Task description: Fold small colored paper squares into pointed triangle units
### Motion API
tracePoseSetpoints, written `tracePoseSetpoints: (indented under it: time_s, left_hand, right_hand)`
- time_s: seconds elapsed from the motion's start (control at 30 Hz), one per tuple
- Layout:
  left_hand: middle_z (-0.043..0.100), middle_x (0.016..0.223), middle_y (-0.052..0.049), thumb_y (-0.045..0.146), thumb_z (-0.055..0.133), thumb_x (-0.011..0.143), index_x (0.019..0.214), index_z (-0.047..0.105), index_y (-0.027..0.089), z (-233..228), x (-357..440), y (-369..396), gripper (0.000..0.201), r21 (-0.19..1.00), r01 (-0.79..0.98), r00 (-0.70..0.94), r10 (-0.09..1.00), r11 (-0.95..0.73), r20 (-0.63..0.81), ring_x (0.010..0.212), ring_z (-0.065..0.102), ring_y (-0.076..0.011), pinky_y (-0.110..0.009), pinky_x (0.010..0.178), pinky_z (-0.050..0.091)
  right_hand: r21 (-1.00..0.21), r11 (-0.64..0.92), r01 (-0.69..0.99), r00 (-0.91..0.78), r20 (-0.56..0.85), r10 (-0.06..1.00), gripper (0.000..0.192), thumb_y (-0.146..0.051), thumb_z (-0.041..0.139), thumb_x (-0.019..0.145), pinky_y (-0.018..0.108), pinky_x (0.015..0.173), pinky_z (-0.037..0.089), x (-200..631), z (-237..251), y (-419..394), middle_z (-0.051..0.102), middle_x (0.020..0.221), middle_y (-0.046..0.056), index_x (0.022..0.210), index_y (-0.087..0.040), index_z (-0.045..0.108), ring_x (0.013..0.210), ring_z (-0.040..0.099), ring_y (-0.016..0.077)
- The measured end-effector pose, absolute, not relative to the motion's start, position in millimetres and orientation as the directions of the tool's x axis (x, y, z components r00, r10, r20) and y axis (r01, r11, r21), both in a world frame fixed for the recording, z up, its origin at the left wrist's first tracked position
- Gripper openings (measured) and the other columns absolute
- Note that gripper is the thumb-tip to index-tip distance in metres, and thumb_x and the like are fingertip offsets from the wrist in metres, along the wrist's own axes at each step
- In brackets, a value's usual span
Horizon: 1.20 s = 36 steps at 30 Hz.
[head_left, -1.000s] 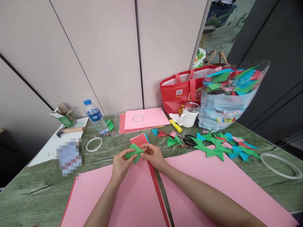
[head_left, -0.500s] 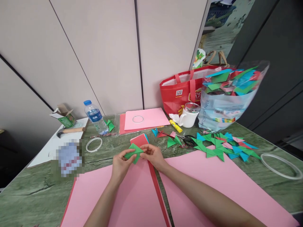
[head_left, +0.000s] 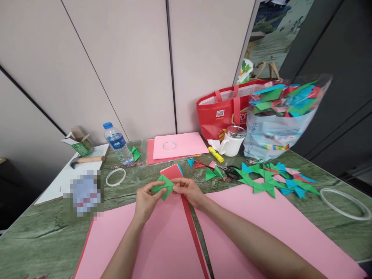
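Observation:
A folded green paper piece (head_left: 162,186) is held between both hands just above a large pink sheet (head_left: 162,240). My left hand (head_left: 145,201) pinches its left side and my right hand (head_left: 187,190) pinches its right tip. Behind the piece lies a small stack of red and blue paper squares (head_left: 171,170). To the right, a pile of folded green, blue and pink pieces (head_left: 273,179) rests on the green marble-patterned table (head_left: 43,232).
A water bottle (head_left: 116,143), tape ring (head_left: 115,177), open small box (head_left: 78,142) and hammer (head_left: 87,159) sit at the left. Behind are pink sheets (head_left: 178,145), a glue stick (head_left: 215,154), scissors (head_left: 231,171), a white mug (head_left: 232,141), a red bag (head_left: 223,112) and a clear bag of folded paper (head_left: 279,116). Another ring (head_left: 344,203) lies far right.
Both hands shifted slightly left with the green piece; the fingers have closed in tighter on it. Everything else on the table is unchanged.

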<state>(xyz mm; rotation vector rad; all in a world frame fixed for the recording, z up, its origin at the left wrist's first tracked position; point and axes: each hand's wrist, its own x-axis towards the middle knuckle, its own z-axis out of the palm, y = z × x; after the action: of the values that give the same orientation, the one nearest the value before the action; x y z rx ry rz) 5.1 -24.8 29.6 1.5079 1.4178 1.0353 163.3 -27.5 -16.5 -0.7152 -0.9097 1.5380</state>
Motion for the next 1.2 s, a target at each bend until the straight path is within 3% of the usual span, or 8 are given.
tracePoseSetpoints:
  time_s: [0.17, 0.33, 0.5, 0.9, 1.07, 1.2]
  left_hand:
    - [0.03, 0.04, 0.008, 0.034, 0.071, 0.054, 0.079, 0.066, 0.012, 27, 6, -25, 0.033, 0.953, 0.303, -0.003, 1.0, -0.02, 0.022, 0.039, 0.019, -0.0052, -0.019, 0.037, 0.015]
    - [0.026, 0.039, 0.009, 0.034, 0.07, 0.054, 0.077, 0.067, 0.014, 26, 12, -29, 0.031, 0.952, 0.307, -0.059, 0.997, -0.021, 0.041, 0.039, 0.017, -0.0055, -0.02, 0.037, 0.013]
    - [0.029, 0.04, 0.009, 0.034, 0.07, 0.054, 0.078, 0.067, 0.015, 26, 15, -31, 0.031, 0.969, 0.246, -0.091, 0.994, -0.032, 0.055, 0.039, 0.017, -0.0059, -0.02, 0.037, 0.013]
    - [0.042, 0.041, 0.007, 0.034, 0.074, 0.048, 0.079, 0.066, 0.011, 18, 18, -29, 0.039, 0.994, 0.094, -0.119, 0.992, 0.052, -0.041, 0.039, 0.028, -0.0054, -0.019, 0.038, 0.023]
    - [0.031, 0.036, 0.01, 0.037, 0.071, 0.052, 0.081, 0.067, 0.014, 17, 16, -31, 0.037, 0.974, 0.226, -0.143, 0.988, -0.03, 0.064, 0.035, 0.02, -0.0046, -0.019, 0.035, 0.014]
    - [0.036, 0.037, 0.008, 0.038, 0.072, 0.051, 0.079, 0.067, 0.014, 15, 18, -32, 0.036, 0.978, 0.21, -0.115, 0.993, -0.014, 0.039, 0.035, 0.024, -0.0054, -0.019, 0.034, 0.018]
  right_hand:
    - [-0.873, -0.028, -0.488, -0.222, 0.093, 0.971, 0.03, -0.029, 0.067, 0.065, 0.03, 0.066, 0.049, 161, -15, -30, 0.062, 0.076, 0.001, 0.091, -0.016, 0.06, 0.068, 0.06, 0.0129]
    - [-0.946, -0.021, -0.324, -0.249, 0.064, 0.967, 0.038, -0.023, 0.074, 0.054, 0.027, 0.062, 0.048, 157, -16, -34, 0.062, 0.067, -0.003, 0.085, -0.017, 0.052, 0.06, 0.06, 0.0125]
    - [-0.943, -0.055, -0.328, -0.272, 0.038, 0.962, 0.045, -0.026, 0.073, 0.055, 0.029, 0.061, 0.048, 155, -15, -37, 0.063, 0.064, -0.003, 0.09, -0.018, 0.047, 0.058, 0.061, 0.014]
    - [-0.961, 0.068, -0.269, -0.174, 0.118, 0.978, 0.037, -0.02, 0.069, 0.058, 0.025, 0.06, 0.045, 148, -12, -40, 0.056, 0.062, -0.006, 0.087, -0.018, 0.047, 0.057, 0.056, 0.0099]
    - [-0.949, 0.04, -0.312, -0.164, 0.095, 0.982, 0.043, -0.021, 0.072, 0.055, 0.024, 0.057, 0.045, 147, -15, -38, 0.056, 0.062, -0.006, 0.089, -0.018, 0.047, 0.055, 0.055, 0.0097]
    - [-0.965, 0.092, -0.246, -0.172, 0.136, 0.976, 0.033, -0.021, 0.07, 0.058, 0.022, 0.055, 0.042, 150, -11, -40, 0.052, 0.06, -0.006, 0.084, -0.017, 0.05, 0.055, 0.053, 0.0094]
